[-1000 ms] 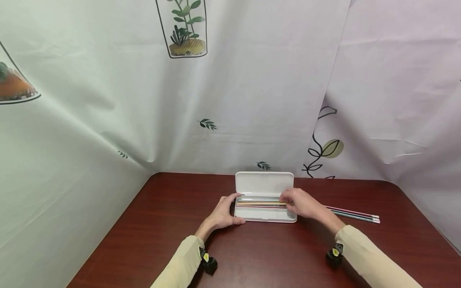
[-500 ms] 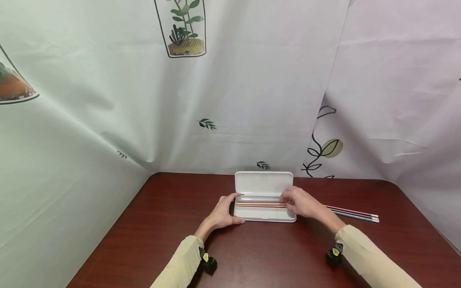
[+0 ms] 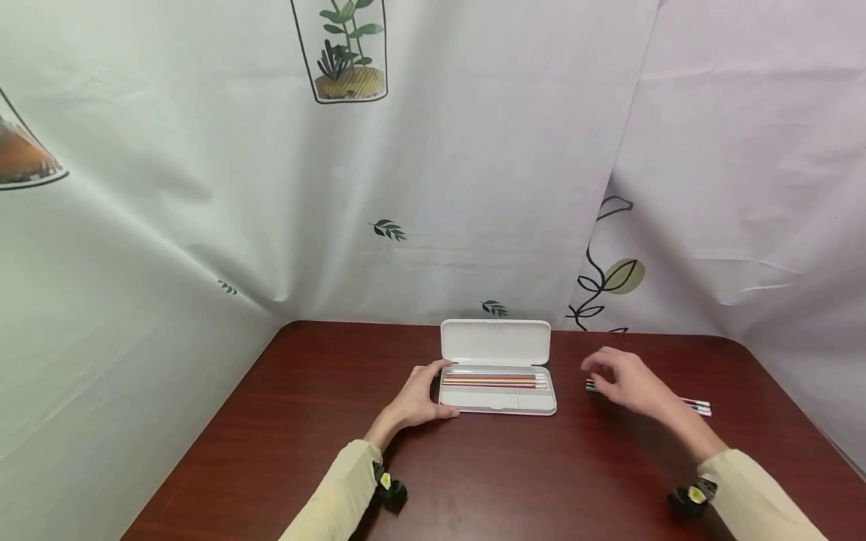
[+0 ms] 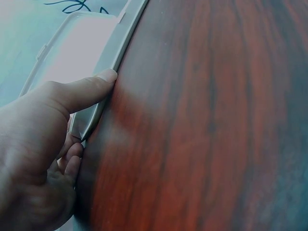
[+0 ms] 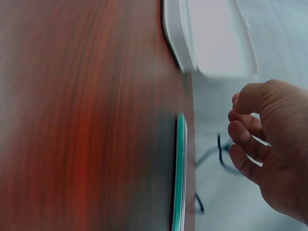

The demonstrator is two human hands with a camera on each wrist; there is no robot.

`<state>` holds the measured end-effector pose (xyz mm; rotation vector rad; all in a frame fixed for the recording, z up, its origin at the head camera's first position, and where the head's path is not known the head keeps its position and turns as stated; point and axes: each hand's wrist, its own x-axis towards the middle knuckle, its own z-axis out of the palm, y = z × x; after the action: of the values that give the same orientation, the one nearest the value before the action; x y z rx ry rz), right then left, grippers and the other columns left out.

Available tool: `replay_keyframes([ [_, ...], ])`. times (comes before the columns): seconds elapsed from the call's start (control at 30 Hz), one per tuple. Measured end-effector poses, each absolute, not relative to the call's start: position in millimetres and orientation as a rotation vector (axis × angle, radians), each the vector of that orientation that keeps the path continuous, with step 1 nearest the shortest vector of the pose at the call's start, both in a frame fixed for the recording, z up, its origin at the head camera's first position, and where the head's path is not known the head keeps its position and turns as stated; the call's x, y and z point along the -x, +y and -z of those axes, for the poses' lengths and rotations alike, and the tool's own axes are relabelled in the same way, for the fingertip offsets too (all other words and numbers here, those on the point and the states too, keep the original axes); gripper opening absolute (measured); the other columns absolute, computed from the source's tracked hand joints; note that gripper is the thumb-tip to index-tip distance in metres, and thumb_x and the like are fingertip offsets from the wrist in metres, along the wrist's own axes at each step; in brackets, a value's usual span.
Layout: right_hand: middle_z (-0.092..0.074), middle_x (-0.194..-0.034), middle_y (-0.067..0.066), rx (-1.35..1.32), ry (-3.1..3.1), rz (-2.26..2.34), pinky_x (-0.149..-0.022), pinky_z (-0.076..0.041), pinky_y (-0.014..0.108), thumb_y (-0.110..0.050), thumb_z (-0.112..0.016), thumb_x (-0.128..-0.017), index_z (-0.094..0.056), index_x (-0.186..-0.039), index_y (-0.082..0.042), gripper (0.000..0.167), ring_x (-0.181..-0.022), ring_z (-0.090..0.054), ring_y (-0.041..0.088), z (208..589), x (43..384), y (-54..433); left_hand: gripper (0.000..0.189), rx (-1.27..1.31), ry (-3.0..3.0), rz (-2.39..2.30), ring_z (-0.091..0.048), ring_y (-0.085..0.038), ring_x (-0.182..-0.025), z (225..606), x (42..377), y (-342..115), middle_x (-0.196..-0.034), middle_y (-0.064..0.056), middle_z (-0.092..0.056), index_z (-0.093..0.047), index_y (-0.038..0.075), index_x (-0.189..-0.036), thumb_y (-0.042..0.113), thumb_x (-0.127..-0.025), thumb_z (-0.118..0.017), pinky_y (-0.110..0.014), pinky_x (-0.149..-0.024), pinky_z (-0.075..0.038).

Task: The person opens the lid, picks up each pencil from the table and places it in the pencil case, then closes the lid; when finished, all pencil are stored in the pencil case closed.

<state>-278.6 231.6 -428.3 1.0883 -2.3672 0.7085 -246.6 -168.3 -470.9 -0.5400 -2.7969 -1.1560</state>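
A white pencil case (image 3: 473, 400) lies with its lid (image 3: 496, 342) raised at the back of the table. Several pencils (image 3: 490, 382) with red, orange and yellowish barrels lie side by side in its rear compartment. My left hand (image 3: 414, 398) grips the case's left end, thumb (image 4: 91, 89) at the front edge and fingers at the far side. Holding nothing, my right hand (image 3: 629, 382) hovers with loosely bent fingers over more pencils (image 3: 697, 406) on the table, right of the case. It hides their middle part; in the right wrist view a green barrel (image 5: 179, 178) shows.
The dark red-brown wooden table (image 3: 514, 473) carries the case and loose pencils. A pale curtain (image 3: 473, 188) with printed plants hangs right behind its back edge and along the left. Each wrist wears a small black camera (image 3: 392, 494) on a cream sleeve.
My right hand has let go of a pencil in the case and moved right, over the loose pencils. The pencils in the case now lie closer together. My left hand stays put.
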Motion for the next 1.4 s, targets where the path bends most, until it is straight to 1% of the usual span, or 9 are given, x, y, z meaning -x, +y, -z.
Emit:
replay_keyframes([
  [0.17,-0.063,-0.081,-0.005,-0.989,-2.368,-0.688,-0.061,-0.045,0.024,0.013,-0.076,-0.068,-0.070,-0.090,-0.008,0.031,-0.071,-0.054,0.003,428.9,265.8,271.2,0.088,0.549,-2.793,1.146,-0.045,-0.031,-0.121,470.1,246.4,-168.5,-0.130,-0.016,-0.052,-0.048,0.008,-0.144,0.025,-0.070,-0.092,-0.049,-0.099,-0.040],
  [0.37,-0.063,-0.081,-0.005,-0.892,-2.421,-0.645,-0.059,-0.043,0.020,0.012,-0.077,-0.065,-0.070,-0.088,-0.010,0.032,-0.069,-0.054,0.003,432.1,252.8,306.5,0.088,0.559,-2.792,1.136,-0.045,-0.031,-0.122,470.5,246.8,-168.7,-0.130,-0.015,-0.053,-0.048,0.008,-0.144,0.025,-0.070,-0.091,-0.049,-0.099,-0.040],
  [0.6,-0.061,-0.079,-0.009,-0.846,-2.388,-0.582,-0.061,-0.038,0.016,0.010,-0.079,-0.057,-0.069,-0.084,-0.012,0.038,-0.068,-0.053,0.004,445.5,243.6,333.4,0.088,0.548,-2.797,1.148,-0.044,-0.030,-0.122,470.3,246.6,-168.8,-0.131,-0.015,-0.052,-0.047,0.009,-0.145,0.026,-0.070,-0.091,-0.049,-0.100,-0.040],
  [0.73,-0.060,-0.080,-0.010,-0.806,-2.416,-0.557,-0.060,-0.037,0.018,0.009,-0.081,-0.056,-0.069,-0.084,-0.012,0.038,-0.068,-0.050,0.003,451.5,240.6,342.1,0.089,0.547,-2.796,1.152,-0.044,-0.030,-0.122,471.1,246.6,-168.8,-0.131,-0.015,-0.052,-0.047,0.009,-0.145,0.026,-0.070,-0.092,-0.049,-0.100,-0.039],
  [0.9,-0.057,-0.081,-0.010,-0.755,-2.466,-0.518,-0.057,-0.039,0.025,0.008,-0.082,-0.058,-0.069,-0.084,-0.013,0.036,-0.067,-0.046,0.001,455.7,239.0,349.0,0.089,0.542,-2.799,1.147,-0.044,-0.030,-0.121,471.9,247.0,-169.1,-0.130,-0.015,-0.052,-0.048,0.010,-0.145,0.027,-0.070,-0.092,-0.049,-0.099,-0.040],
  [1.13,-0.058,-0.082,-0.007,-0.737,-2.537,-0.474,-0.057,-0.043,0.031,0.007,-0.084,-0.060,-0.069,-0.084,-0.011,0.034,-0.068,-0.048,0.001,459.8,239.2,356.3,0.089,0.541,-2.800,1.148,-0.045,-0.030,-0.121,471.4,247.4,-169.5,-0.130,-0.014,-0.052,-0.048,0.010,-0.145,0.027,-0.070,-0.092,-0.049,-0.099,-0.040],
  [1.4,-0.059,-0.082,-0.006,-0.764,-2.564,-0.429,-0.057,-0.045,0.033,0.007,-0.084,-0.059,-0.069,-0.083,-0.009,0.033,-0.068,-0.051,0.002,463.8,241.2,359.2,0.089,0.543,-2.808,1.141,-0.044,-0.030,-0.122,470.2,246.3,-169.3,-0.131,-0.015,-0.052,-0.047,0.010,-0.145,0.027,-0.070,-0.092,-0.049,-0.100,-0.040],
])
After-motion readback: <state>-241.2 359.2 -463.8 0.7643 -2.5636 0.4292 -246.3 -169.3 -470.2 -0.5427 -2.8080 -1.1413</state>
